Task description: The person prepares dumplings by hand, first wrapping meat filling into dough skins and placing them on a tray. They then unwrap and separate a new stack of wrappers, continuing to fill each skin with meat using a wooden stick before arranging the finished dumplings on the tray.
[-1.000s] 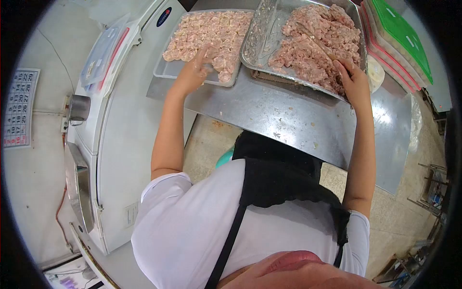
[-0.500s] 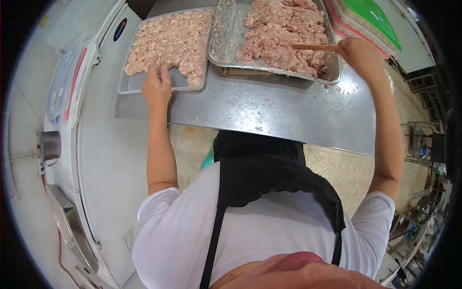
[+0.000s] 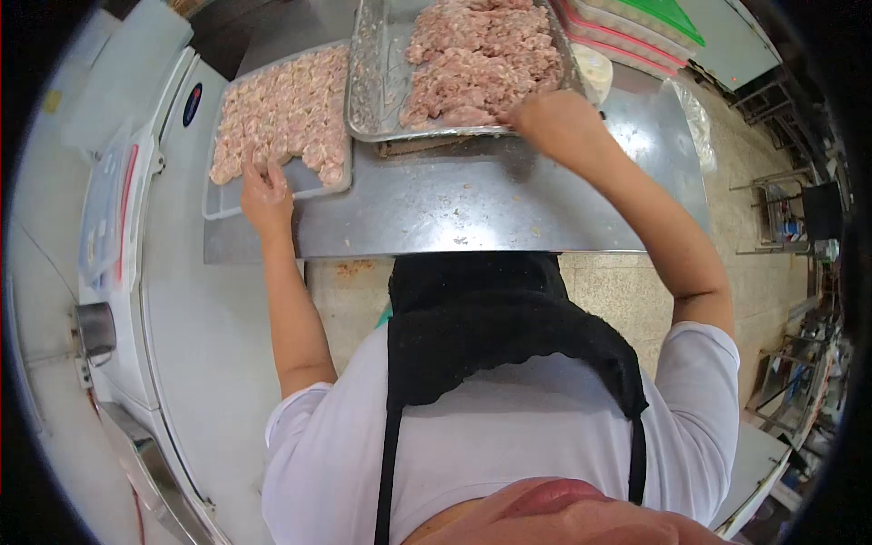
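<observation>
My left hand [image 3: 266,193] is at the front edge of the rows of meat pieces [image 3: 282,109] in the white plastic tray [image 3: 213,200]; its fingers are slightly apart, with no held item visible. To the right stands a metal tray [image 3: 363,73] with a heap of minced meat [image 3: 486,64]. My right hand [image 3: 559,127] is closed over the front right part of that tray, at the edge of the meat. The wooden stick it held earlier is hidden now.
Both trays stand on a steel table [image 3: 436,209]. Stacked containers with a green lid [image 3: 658,18] are at the back right, near a white round item [image 3: 592,71] and a plastic bag [image 3: 695,123]. A white refrigerator [image 3: 204,318] stands left.
My right hand has moved left and toward the tray's front edge, and the stick has gone out of sight. The view has shifted; my left hand remains at the white tray.
</observation>
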`<action>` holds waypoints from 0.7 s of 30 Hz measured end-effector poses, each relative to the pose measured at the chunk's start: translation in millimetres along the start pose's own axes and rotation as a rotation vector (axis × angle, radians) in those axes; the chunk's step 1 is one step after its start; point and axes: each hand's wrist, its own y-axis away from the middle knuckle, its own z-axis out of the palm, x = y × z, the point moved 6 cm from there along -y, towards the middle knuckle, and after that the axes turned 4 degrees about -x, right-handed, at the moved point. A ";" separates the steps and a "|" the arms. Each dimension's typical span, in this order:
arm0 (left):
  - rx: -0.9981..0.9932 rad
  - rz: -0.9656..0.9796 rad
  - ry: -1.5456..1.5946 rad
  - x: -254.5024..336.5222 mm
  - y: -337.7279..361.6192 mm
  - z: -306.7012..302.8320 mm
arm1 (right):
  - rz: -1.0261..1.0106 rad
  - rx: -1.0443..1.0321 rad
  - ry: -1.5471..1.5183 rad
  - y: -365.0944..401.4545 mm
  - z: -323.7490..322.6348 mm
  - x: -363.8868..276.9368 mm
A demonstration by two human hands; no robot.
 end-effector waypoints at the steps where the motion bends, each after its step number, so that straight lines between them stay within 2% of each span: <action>1: -0.018 -0.046 -0.024 -3.5 -1.6 1.9 | 0.070 -0.202 0.008 -4.0 4.4 -3.8; 2: -0.041 -0.093 -0.049 -6.8 -1.6 3.7 | 0.143 -0.408 0.008 0.6 9.7 -1.2; 3: -0.050 -0.072 -0.042 -8.2 -1.6 4.3 | 0.167 -0.409 0.005 5.9 4.6 12.1; 5: -0.005 -0.065 -0.031 -12.0 -5.3 2.2 | 0.202 -0.421 -0.340 10.3 -0.4 58.4; 6: -0.003 -0.050 -0.026 -9.8 -6.1 2.5 | 0.215 -0.413 -0.337 14.3 0.1 83.9; 8: 0.008 -0.021 -0.050 -4.5 -6.0 0.2 | 0.449 -0.364 -0.296 23.3 2.2 142.7; 9: 0.019 -0.008 -0.047 -2.4 -5.5 -1.0 | 0.457 -0.349 -0.293 21.3 3.7 152.8; 11: 0.008 0.006 -0.051 -0.8 -5.9 -0.7 | 0.528 -0.744 -0.173 30.1 39.3 166.8; 12: 0.025 0.022 -0.046 -2.1 -5.8 -0.1 | 0.516 -0.597 -0.164 34.3 78.9 183.4; 13: 0.038 0.048 -0.061 -4.5 -5.8 1.6 | 0.437 -0.578 -0.263 30.4 81.0 170.6; 14: 0.052 0.071 -0.077 -5.0 -6.4 1.5 | 0.408 -0.410 -0.260 30.7 129.9 183.2; 15: 0.072 0.083 -0.074 -2.4 -5.9 -1.3 | 0.413 -0.389 -0.250 30.1 132.8 179.9; 17: -0.014 -0.027 -0.083 -4.7 -5.0 1.2 | 0.712 -0.165 -0.439 45.4 120.0 170.6; 21: 0.027 0.024 -0.062 -8.6 -6.6 1.1 | 0.729 0.042 -0.439 64.1 103.9 159.8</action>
